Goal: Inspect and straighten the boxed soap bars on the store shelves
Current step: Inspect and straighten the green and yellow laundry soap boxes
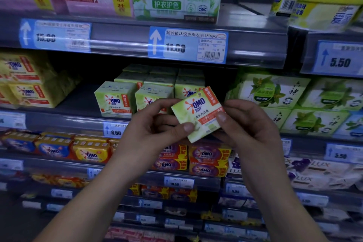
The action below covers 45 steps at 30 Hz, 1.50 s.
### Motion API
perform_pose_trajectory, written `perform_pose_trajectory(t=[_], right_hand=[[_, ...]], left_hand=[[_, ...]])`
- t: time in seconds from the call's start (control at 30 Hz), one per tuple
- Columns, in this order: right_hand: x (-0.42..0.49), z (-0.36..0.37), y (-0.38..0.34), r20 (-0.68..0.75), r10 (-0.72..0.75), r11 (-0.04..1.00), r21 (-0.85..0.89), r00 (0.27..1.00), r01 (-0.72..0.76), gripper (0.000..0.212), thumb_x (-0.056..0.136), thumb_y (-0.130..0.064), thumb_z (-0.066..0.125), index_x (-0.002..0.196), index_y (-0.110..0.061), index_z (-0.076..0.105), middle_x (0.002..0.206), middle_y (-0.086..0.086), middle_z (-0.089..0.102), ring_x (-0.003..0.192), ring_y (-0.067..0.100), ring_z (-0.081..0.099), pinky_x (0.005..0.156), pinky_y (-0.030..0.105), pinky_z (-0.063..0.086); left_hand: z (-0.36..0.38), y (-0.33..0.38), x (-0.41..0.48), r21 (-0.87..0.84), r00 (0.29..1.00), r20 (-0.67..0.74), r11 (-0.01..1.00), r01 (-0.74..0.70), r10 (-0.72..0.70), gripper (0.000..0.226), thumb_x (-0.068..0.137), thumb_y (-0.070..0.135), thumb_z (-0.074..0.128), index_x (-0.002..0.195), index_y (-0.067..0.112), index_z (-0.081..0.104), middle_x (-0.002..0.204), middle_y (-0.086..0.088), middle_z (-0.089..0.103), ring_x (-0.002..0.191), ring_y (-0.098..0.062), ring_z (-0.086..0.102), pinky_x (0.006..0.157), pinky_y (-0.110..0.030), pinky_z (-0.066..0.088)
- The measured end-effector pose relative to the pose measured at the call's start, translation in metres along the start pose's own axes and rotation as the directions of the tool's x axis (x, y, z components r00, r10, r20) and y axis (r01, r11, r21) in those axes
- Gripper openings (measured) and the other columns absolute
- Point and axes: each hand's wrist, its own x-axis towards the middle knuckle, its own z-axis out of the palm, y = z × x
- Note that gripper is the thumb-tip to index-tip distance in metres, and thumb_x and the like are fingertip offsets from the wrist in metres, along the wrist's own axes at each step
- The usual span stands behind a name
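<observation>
Green OMO soap box [198,114]: held in front of the shelves, up and to the right of the 8.50 price tag [115,130]. It is tilted, printed face toward me, its top right corner highest.

My left hand [155,129] pinches the box's lower left corner, thumb on the face, fingers curled behind. My right hand [249,125] grips its right edge, thumb on the orange band. Both hands are clamped on the one box.

Shelf stock of matching green OMO boxes [115,98]: directly above the tag, stacked two high, several rows deep. The held box covers part of the front right ones.

Yellow OMO packs [25,88]: up and left of the tag.

Leaf-print green boxes [275,92]: far right of the tag, past the held box.

11.00 label [188,45]: on the next shelf edge above the tag.

Purple-and-orange OMO packs [208,155]: below and right of the tag.
</observation>
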Motion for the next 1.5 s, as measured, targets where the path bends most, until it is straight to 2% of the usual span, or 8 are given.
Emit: perform_pose_trajectory(t=[0.27, 0.37, 0.5, 1.0, 1.2, 1.33, 1.4, 1.5], right_hand=[[0.0, 0.002, 0.001, -0.009, -0.01, 1.0, -0.012, 1.0, 0.01, 0.028, 0.077, -0.033, 0.076, 0.099, -0.015, 0.075, 0.101, 0.004, 0.083, 0.097, 0.02, 0.079, 0.076, 0.028, 0.063], [0.0, 0.002, 0.003, 0.001, -0.037, 0.998, -0.044, 0.999, 0.037, 0.028, 0.08, -0.032, 0.08, 0.102, -0.015, 0.077, 0.109, 0.002, 0.082, 0.105, 0.02, 0.077, 0.082, 0.032, 0.064], [0.0, 0.002, 0.009, 0.019, -0.048, 0.995, -0.085, 0.999, 0.05, 0.022, 0.083, -0.034, 0.076, 0.103, -0.024, 0.077, 0.119, -0.007, 0.078, 0.113, 0.014, 0.072, 0.082, 0.025, 0.061], [0.001, 0.0, 0.012, 0.028, -0.016, 0.98, -0.2, 0.999, 0.021, 0.01, 0.09, -0.027, 0.072, 0.1, -0.029, 0.069, 0.11, -0.007, 0.078, 0.104, 0.008, 0.074, 0.074, 0.019, 0.06], [0.0, 0.003, 0.017, -0.008, -0.034, 0.875, -0.483, 0.999, 0.026, 0.022, 0.098, -0.027, 0.069, 0.114, -0.042, 0.065, 0.113, -0.028, 0.069, 0.106, -0.02, 0.059, 0.079, -0.003, 0.044], [-0.002, 0.004, 0.017, -0.005, -0.012, 0.826, -0.563, 1.0, 0.007, 0.036, 0.101, -0.022, 0.065, 0.126, -0.047, 0.059, 0.121, -0.031, 0.058, 0.102, -0.032, 0.049, 0.077, -0.01, 0.036], [-0.003, 0.004, 0.017, 0.008, 0.019, 0.821, -0.57, 1.0, -0.011, 0.046, 0.102, -0.021, 0.064, 0.129, -0.056, 0.052, 0.119, -0.038, 0.056, 0.1, -0.035, 0.047, 0.076, -0.012, 0.035], [-0.004, 0.004, 0.017, 0.036, 0.079, 0.816, -0.577, 0.996, -0.044, 0.054, 0.102, -0.025, 0.064, 0.128, -0.066, 0.042, 0.106, -0.057, 0.053, 0.099, -0.038, 0.046, 0.072, -0.011, 0.037]], left_hand=[[-0.002, 0.0, 0.0, 0.026, 1.0, 0.009, 1.0, -0.007, 0.007, 0.058, 0.066, 0.04, 0.089, 0.121, 0.03, 0.07, 0.099, -0.007, 0.081, 0.099, -0.025, 0.078, 0.085, -0.035, 0.064], [-0.001, -0.001, -0.001, 0.055, 0.999, 0.018, 0.998, -0.035, 0.034, 0.056, 0.069, 0.035, 0.083, 0.122, 0.033, 0.069, 0.101, -0.005, 0.081, 0.096, -0.019, 0.079, 0.08, -0.026, 0.062], [0.0, -0.006, -0.002, 0.106, 0.998, 0.012, 0.993, -0.061, 0.06, 0.054, 0.076, 0.022, 0.081, 0.128, 0.029, 0.066, 0.1, 0.0, 0.08, 0.095, -0.013, 0.078, 0.074, -0.021, 0.062], [0.005, -0.011, 0.005, 0.166, 0.99, -0.07, 0.98, -0.11, 0.123, 0.056, 0.071, 0.03, 0.084, 0.124, 0.031, 0.066, 0.106, 0.007, 0.081, 0.098, -0.009, 0.077, 0.077, -0.024, 0.063], [0.021, -0.015, 0.006, 0.398, 0.951, -0.199, 0.906, -0.143, 0.238, 0.061, 0.08, 0.04, 0.075, 0.139, 0.031, 0.064, 0.122, 0.021, 0.074, 0.114, 0.009, 0.066, 0.094, -0.015, 0.056], [0.026, -0.016, 0.012, 0.578, 0.922, -0.199, 0.799, -0.164, 0.333, 0.054, 0.086, 0.03, 0.079, 0.138, 0.035, 0.064, 0.107, 0.042, 0.06, 0.096, 0.034, 0.055, 0.083, 0.005, 0.044], [0.026, -0.017, 0.015, 0.644, 0.913, -0.186, 0.747, -0.165, 0.362, 0.05, 0.088, 0.026, 0.08, 0.136, 0.033, 0.067, 0.104, 0.041, 0.059, 0.093, 0.037, 0.052, 0.08, 0.009, 0.04], [0.028, -0.019, 0.019, 0.706, 0.915, -0.14, 0.686, -0.175, 0.378, 0.051, 0.091, 0.021, 0.078, 0.141, 0.027, 0.065, 0.107, 0.026, 0.068, 0.09, 0.034, 0.052, 0.079, 0.01, 0.037]])
